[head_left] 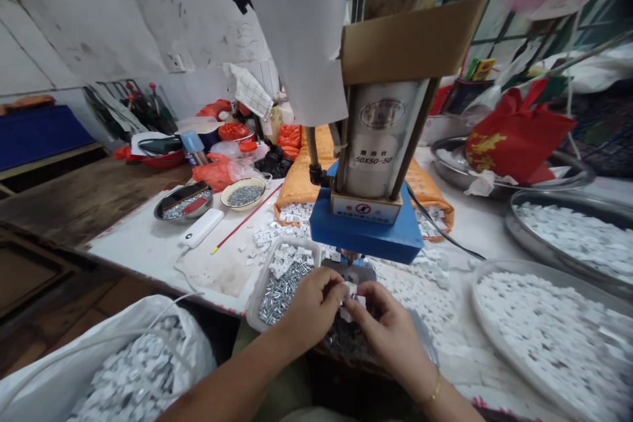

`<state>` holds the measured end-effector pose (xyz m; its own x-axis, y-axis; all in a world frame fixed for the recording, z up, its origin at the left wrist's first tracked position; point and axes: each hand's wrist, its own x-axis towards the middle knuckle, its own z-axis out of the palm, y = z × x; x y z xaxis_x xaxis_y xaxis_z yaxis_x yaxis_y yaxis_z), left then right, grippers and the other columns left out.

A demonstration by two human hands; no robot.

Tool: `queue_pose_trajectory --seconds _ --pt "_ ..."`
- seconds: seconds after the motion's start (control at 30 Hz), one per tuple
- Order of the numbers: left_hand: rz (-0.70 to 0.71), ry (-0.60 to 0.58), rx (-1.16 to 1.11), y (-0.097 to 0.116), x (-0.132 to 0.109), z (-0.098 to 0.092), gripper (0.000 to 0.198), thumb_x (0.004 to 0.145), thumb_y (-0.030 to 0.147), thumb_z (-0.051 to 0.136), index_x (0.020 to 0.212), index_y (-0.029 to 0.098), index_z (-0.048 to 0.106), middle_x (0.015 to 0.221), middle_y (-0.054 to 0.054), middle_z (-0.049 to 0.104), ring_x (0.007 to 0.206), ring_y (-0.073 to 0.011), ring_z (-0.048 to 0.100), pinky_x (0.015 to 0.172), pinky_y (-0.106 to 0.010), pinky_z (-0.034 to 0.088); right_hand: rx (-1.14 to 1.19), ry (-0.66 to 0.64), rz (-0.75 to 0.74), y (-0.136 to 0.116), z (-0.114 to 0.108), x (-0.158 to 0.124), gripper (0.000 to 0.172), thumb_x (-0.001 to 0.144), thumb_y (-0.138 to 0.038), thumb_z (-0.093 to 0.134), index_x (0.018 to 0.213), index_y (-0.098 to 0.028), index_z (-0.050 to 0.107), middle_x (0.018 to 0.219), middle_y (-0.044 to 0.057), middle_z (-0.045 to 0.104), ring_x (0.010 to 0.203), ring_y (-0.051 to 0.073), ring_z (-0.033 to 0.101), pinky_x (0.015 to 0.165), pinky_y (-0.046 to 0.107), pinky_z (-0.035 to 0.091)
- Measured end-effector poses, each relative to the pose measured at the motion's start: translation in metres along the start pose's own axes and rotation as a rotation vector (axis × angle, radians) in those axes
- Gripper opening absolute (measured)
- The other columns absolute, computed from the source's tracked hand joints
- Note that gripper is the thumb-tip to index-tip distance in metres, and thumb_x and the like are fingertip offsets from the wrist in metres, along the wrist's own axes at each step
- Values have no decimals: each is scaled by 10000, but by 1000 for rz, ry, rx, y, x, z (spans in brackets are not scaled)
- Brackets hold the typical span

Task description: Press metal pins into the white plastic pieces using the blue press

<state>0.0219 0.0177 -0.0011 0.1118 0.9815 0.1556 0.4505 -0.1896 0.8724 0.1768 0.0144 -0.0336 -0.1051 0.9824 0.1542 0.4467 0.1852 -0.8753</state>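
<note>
Both hands meet in front of a blue pneumatic press [366, 227] with a silver cylinder. My left hand [316, 300] is closed, its thumb and fingertips pinching a small white plastic piece [350, 310]. From the other side, my right hand [386, 323] closes its thumb and fingers on white plastic at the same spot. Whether that is one piece or two, I cannot tell. Beside my left hand stands a clear plastic box [254, 300] of metal pins [284, 290], with several white pieces on top. The press's lower part is partly hidden behind my fingers.
At right sit a round tray [482, 316] and a metal basin [514, 224] of white pieces. A white sack [198, 336] of pieces stands lower left. On the table are a bowl of small metal parts [246, 195], a white power strip [202, 227] and an orange sack [291, 191].
</note>
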Motion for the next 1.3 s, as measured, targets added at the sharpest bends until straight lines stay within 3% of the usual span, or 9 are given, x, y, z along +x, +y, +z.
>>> queue_pose_trajectory --seconds 0.2,0.4,0.6,0.77,0.93,1.0,1.1,1.2,1.3 --pt "-16 -133 2 -5 -5 0 155 813 166 497 748 190 636 688 13 618 681 -135 570 645 -238 408 50 -132 4 1 -4 -2 133 765 -358 584 735 -229 594 637 -23 602 589 160 554 537 243 456" --pt "18 8 -28 -13 3 5 217 774 109 507 943 188 617 917 -31 611 882 -165 574 798 -282 448 -42 33 -37 2 -4 9 200 795 -401 557 834 -215 620 686 7 627 618 174 570 576 267 464" --pt "39 -37 -57 -18 3 2 273 736 68 529 968 183 617 912 -35 595 824 -157 570 772 -288 469 -46 57 -34 7 2 13 206 781 -420 573 799 -216 590 690 4 609 611 175 566 575 278 464" --pt "-6 70 -242 -20 14 9 240 772 88 510 978 167 605 955 -48 623 878 -158 588 804 -284 470 -10 139 13 2 6 22 265 799 -468 542 762 -206 558 647 2 569 601 171 550 532 268 447" --pt "-111 32 -294 -27 19 1 192 796 165 522 967 153 607 859 -36 641 776 -150 588 712 -268 471 -73 87 -166 3 -9 30 230 797 -400 579 919 -206 592 927 76 637 811 212 609 662 317 502" --pt "-110 75 -205 -31 14 -10 138 804 193 517 891 157 618 812 -23 631 760 -151 577 695 -261 458 -175 -12 -296 1 -18 32 224 787 -354 606 973 -230 605 1023 84 626 914 229 598 731 342 502" --pt "-94 122 10 -35 2 -29 145 813 220 504 708 163 585 703 -4 586 707 -150 552 659 -253 431 -321 -132 -384 -4 -19 34 167 793 -308 606 942 -233 611 959 69 638 896 230 595 758 361 494" --pt "-60 67 254 -42 -8 -45 217 851 253 467 674 174 564 685 -10 575 696 -158 549 663 -262 415 -408 -45 -355 -10 -5 34 138 792 -310 601 872 -199 587 856 73 617 828 237 590 744 381 490" --pt "-27 -88 523 -51 -16 -51 150 856 259 479 813 192 606 796 -41 612 779 -192 568 700 -289 408 -393 85 -344 -9 9 27 140 806 -299 578 896 -193 570 898 94 589 840 243 586 745 392 492"
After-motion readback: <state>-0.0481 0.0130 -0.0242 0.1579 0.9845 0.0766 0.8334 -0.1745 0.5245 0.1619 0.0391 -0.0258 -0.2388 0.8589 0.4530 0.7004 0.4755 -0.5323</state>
